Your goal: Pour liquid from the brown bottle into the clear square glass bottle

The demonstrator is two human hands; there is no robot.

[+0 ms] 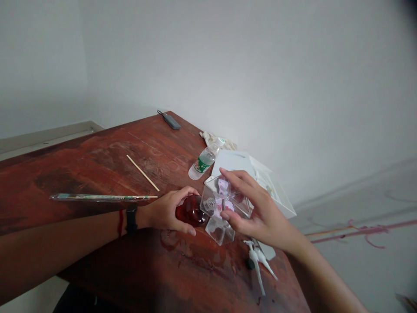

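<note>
My left hand (164, 211) is wrapped round a rounded clear bottle (191, 211) of dark red liquid. The bottle is tipped over, its clear neck pointing right. Thumb and fingers of my right hand (260, 213) are closed on a clear plastic container (222, 234) with angled compartments, held up at the bottle's mouth. Pink and white material (223, 188) shows in some of its sections. The neck overlaps the container's left side; whether they touch, I cannot tell.
On the reddish table (156, 256) lie a bare chopstick (142, 172), a wrapped pair (100, 197) and a grey device (171, 121). A water bottle (204, 161), crumpled cloth (230, 144) and white box (234, 160) are behind my hands. White nozzle-like pieces (256, 261) lie near the right edge.
</note>
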